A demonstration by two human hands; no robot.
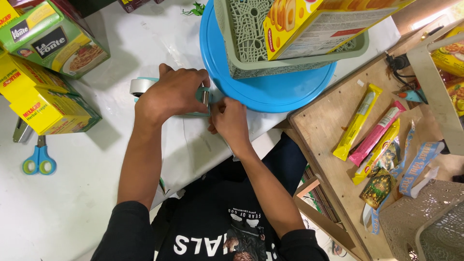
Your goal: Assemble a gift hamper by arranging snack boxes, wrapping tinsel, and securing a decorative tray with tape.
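Left hand grasps the light, rigid tape dispenser on the white table, best held by its body, while right hand pinches thin, sticky tape beside the blue tray.

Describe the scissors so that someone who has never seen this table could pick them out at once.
Start at the white table and go to its left edge, below the stack of yellow and green food boxes. The scissors lie flat there, apart from both hands. Their two round handle loops, blue with green inside, set them apart from the grey tool just above.
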